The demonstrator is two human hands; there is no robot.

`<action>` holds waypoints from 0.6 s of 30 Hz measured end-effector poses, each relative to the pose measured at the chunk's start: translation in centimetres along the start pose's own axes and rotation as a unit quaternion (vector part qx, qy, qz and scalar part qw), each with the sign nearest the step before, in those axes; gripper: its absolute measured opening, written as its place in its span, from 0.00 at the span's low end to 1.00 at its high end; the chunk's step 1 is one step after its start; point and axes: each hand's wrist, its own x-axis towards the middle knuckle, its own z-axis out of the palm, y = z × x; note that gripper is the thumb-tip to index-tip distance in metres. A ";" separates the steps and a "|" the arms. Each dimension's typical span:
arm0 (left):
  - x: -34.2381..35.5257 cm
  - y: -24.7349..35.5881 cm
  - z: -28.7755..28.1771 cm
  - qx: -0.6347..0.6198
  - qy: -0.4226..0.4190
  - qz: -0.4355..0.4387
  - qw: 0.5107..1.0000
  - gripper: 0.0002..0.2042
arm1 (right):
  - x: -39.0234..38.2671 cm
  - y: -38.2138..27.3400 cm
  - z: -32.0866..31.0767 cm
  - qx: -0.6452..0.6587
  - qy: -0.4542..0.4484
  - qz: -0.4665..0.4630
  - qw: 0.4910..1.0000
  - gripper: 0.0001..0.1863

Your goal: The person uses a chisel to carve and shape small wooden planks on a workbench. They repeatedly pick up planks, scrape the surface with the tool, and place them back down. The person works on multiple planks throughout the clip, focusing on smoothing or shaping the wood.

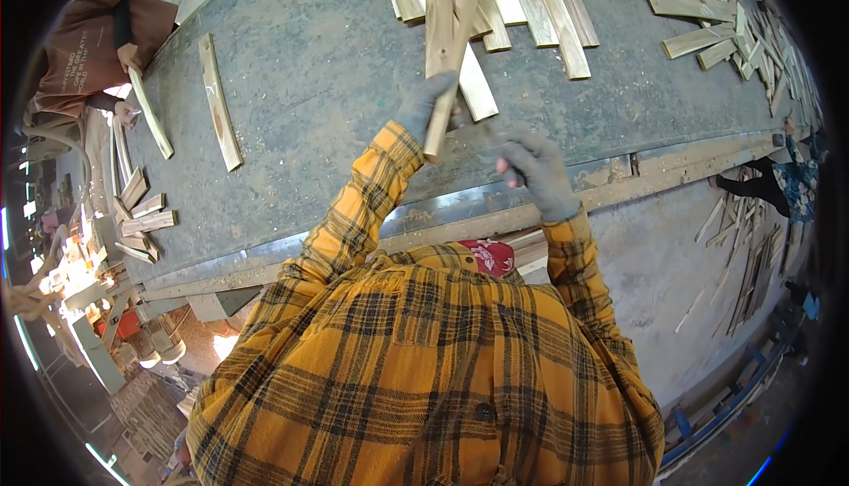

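Observation:
My left hand (426, 103), in a grey glove, is closed around the near part of a long wooden strip (445, 114). That strip slants away over the table, and its far part crosses another wooden strip (438, 8). To the right, my right hand (537, 173), gloved too with pinkish fingertips bare, hovers near the table's front edge, apart from the strip. Its fingers are curled together; whatever they may hold is too small or blurred to make out. Beyond my hands, several pale wooden strips (522, 0) lie fanned out side by side.
The grey worktable (309, 88) has a worn front edge. A heap of strips (725, 30) lies far right, a single strip (218, 101) left, short pieces (146, 221) at the left corner. A person in brown (97, 53) holds a strip; another person (791, 185) is far right.

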 end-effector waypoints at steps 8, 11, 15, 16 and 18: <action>1.3 -1.9 -1.3 -0.030 -0.038 -0.056 0.997 0.16 | 0.5 2.0 0.6 -0.065 0.172 0.020 0.983 0.12; 1.4 -2.3 -1.6 0.012 -0.056 -0.031 0.998 0.15 | 1.3 3.2 1.3 -0.074 0.219 0.016 0.973 0.13; 0.0 -2.3 -0.5 0.053 -0.034 -0.010 0.998 0.14 | 2.9 2.9 0.7 -0.066 0.225 0.059 0.970 0.11; -0.6 -2.2 -0.2 0.089 -0.035 0.000 0.995 0.16 | 3.1 2.8 0.8 -0.072 0.223 0.084 0.969 0.11; -0.9 -2.3 0.6 0.017 -0.060 0.011 0.998 0.15 | 2.6 2.4 1.3 -0.058 0.237 -0.018 0.970 0.08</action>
